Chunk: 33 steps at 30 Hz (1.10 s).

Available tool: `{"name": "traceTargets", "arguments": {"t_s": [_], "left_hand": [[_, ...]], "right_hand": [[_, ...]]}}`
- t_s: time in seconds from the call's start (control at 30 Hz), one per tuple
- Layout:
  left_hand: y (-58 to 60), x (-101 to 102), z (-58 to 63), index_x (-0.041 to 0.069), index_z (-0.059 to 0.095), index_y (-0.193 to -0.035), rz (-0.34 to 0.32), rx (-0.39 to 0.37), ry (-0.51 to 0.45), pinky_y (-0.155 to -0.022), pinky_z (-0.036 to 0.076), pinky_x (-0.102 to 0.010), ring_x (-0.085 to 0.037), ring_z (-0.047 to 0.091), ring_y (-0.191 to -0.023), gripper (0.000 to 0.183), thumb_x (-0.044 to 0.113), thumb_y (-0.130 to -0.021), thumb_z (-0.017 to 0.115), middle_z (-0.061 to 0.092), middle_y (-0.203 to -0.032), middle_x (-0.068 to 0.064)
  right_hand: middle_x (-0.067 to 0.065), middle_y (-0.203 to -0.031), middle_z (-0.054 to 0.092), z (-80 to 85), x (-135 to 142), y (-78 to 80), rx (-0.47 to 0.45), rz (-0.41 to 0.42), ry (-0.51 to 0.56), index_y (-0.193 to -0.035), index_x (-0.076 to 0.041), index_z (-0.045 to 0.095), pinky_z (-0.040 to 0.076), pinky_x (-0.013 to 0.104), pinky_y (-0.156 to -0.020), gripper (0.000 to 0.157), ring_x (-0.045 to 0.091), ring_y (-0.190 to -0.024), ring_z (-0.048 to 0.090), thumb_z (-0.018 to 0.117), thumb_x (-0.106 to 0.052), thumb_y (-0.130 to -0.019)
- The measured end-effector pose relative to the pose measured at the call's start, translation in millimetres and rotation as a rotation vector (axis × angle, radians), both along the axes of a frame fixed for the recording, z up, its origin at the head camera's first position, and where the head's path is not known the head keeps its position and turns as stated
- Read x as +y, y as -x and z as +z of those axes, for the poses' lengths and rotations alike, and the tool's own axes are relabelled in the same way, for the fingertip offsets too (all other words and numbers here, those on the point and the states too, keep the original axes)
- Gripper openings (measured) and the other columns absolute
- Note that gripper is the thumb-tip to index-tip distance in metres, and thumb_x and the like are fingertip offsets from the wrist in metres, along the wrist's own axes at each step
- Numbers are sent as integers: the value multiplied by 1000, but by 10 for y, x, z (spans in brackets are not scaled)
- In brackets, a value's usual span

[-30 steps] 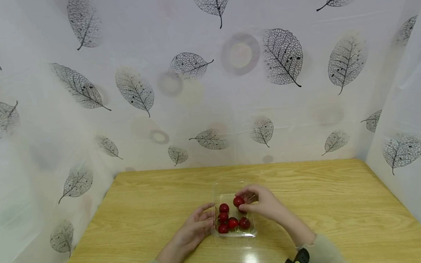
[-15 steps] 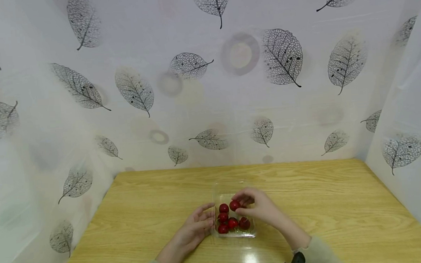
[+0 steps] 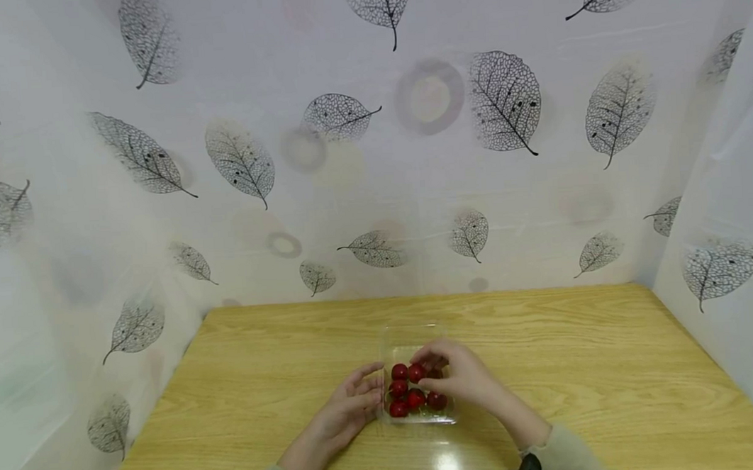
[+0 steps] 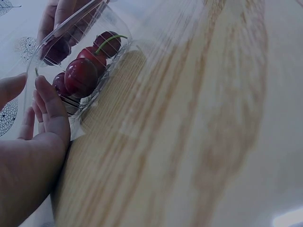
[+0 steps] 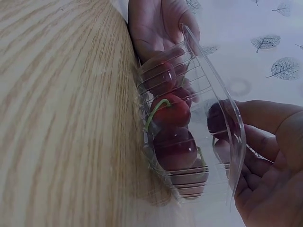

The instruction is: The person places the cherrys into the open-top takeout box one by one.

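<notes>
A clear plastic box (image 3: 420, 423) stands on the wooden table and holds several dark red cherries (image 5: 170, 111), some with green stems. My right hand (image 3: 463, 376) reaches into the box from the right. Its thumb and fingers pinch one cherry (image 3: 416, 373), held near another cherry (image 3: 399, 371) in the upper left. In the right wrist view the pinched cherry (image 5: 218, 118) shows through the plastic wall. My left hand (image 3: 344, 410) rests its loosely extended fingers against the box's left side. The right hand partly hides the cherries beneath it.
The wood-grain table (image 3: 262, 362) extends around the box on all sides. White sheeting (image 3: 412, 183) printed with black leaves stands behind it and at both sides. A black device with a yellow part (image 3: 523, 469) sits at the right sleeve.
My right hand has carried its cherry leftward and lower in the box, next to the upper left cherry. The left hand has stayed at the box's side.
</notes>
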<state>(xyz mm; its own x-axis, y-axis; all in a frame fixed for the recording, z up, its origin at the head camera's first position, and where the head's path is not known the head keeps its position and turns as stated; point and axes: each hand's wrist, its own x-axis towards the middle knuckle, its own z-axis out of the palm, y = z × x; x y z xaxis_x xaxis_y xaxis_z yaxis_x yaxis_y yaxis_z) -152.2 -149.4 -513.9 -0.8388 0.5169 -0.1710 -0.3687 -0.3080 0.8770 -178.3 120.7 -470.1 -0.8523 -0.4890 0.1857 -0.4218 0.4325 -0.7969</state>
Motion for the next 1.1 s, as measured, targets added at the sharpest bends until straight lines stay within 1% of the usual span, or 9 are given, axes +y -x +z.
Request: {"name": "traceTargets", "arguments": {"t_s": [0.23, 0.53, 0.77, 1.1], "left_hand": [[0, -1, 12, -3, 24, -162, -6, 3, -2, -96, 52, -21, -7, 61, -109, 71, 4, -103, 62, 56, -129, -1], [-4, 6, 20, -4, 23, -162, -1, 3, -1, -96, 52, -21, -8, 61, -109, 71, 4, -103, 62, 56, -129, -2], [-3, 5, 17, -3, 23, -162, -2, 4, 10, -96, 52, -22, -8, 60, -110, 71, 5, -104, 61, 56, -130, -2], [0, 4, 3, -3, 23, -163, 1, 3, 22, -98, 52, -23, -9, 61, -112, 72, 5, -103, 62, 56, -131, -3]], "right_hand": [[3, -103, 73, 23, -18, -27, 15, -8, -51, -112, -8, 75, 57, 24, -82, 29, 15, -91, 68, 85, -8, -85], [2, -101, 73, 52, -44, -53, 20, -12, -80, -109, -10, 76, 57, 26, -80, 29, 17, -91, 69, 87, -7, -83], [-1, -97, 73, 39, -55, -54, 47, 1, -111, -108, -13, 76, 57, 27, -78, 29, 18, -89, 68, 87, -6, -82], [-2, -99, 74, 34, -68, -67, 88, 1, -153, -108, -14, 76, 58, 29, -79, 30, 18, -89, 69, 88, -6, -81]]}}
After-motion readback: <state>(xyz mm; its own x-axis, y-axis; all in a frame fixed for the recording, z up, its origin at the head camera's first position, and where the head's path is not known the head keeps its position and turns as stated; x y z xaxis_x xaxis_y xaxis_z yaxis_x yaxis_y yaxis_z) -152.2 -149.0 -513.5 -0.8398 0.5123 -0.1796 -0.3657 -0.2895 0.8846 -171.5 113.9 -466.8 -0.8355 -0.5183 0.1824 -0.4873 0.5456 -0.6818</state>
